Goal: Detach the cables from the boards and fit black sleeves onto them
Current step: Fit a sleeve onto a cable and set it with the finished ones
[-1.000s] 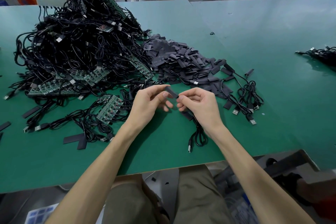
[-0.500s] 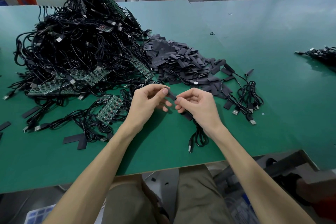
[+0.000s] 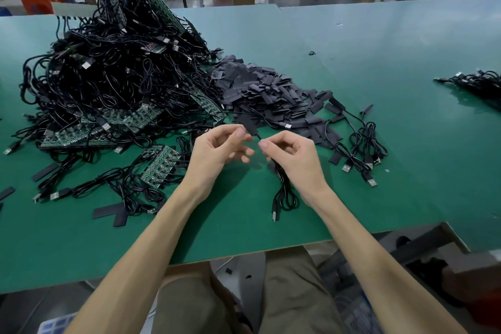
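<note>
Near the table [image 3: 81,266] edge, left grip [image 3: 217,149] pinching black sleeve [image 3: 250,128], right grip [image 3: 292,154] pinching cable [image 3: 284,192], green surface stretching rightward.

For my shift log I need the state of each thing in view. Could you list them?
Left hand: pinches the black sleeve.
Black sleeve: held at the tip of the cable; on it or not, unclear.
Right hand: pinches the cable near its tip.
Cable: free of any board, looped below the hand.
Cable heap: tangled, green boards in it.
Sleeve pile: loose.
</note>
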Motion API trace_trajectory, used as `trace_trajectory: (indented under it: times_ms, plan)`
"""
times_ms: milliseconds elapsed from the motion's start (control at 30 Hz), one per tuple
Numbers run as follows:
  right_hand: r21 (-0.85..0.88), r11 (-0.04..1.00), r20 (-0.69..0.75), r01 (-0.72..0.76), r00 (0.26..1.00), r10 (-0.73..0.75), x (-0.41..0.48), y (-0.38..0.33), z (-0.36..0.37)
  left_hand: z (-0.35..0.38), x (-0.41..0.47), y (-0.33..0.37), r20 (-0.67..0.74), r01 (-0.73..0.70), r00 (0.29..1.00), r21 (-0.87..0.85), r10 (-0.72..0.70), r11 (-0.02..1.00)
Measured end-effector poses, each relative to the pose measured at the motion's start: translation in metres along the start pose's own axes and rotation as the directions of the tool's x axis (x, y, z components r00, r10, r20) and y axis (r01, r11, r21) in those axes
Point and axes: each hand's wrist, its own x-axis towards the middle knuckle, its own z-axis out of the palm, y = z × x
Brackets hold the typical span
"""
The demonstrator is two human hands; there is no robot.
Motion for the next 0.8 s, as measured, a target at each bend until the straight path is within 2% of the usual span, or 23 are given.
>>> trace_trajectory:
  times_ms: [100, 233, 333, 467, 633, 800]
  plan:
    - [0.019, 1.000, -0.037, 0.021, 0.999, -0.021, 0.000, -0.002, -0.001, 0.005, -0.002, -0.001, 0.120, -0.032, 0.993, 0.155, 0.014, 0.987]
    - [0.091, 0.996, -0.100, -0.012, 0.995, 0.021, 0.000, -0.003, -0.001, 0.015, -0.007, 0.000, 0.221, -0.110, 0.975, 0.409, 0.019, 0.906]
    - [0.153, 0.987, -0.132, -0.044, 0.989, 0.065, 0.000, -0.001, -0.001, 0.020, -0.012, -0.001, 0.261, -0.104, 0.965, 0.483, -0.029, 0.869]
    - [0.139, 0.989, -0.146, -0.044, 0.987, 0.065, 0.000, -0.001, -0.001, 0.024, -0.017, 0.004, 0.282, -0.035, 0.954, 0.454, -0.106, 0.890]
    - [0.145, 0.988, -0.158, -0.060, 0.984, 0.082, 0.001, -0.005, 0.000, 0.031, -0.018, 0.011, 0.312, 0.163, 0.907, 0.356, -0.281, 0.920]
    - [0.200, 0.975, -0.220, -0.101, 0.965, 0.145, 0.002, -0.008, -0.001, 0.042, -0.006, 0.032, 0.292, 0.166, 0.931, 0.190, -0.217, 0.968]
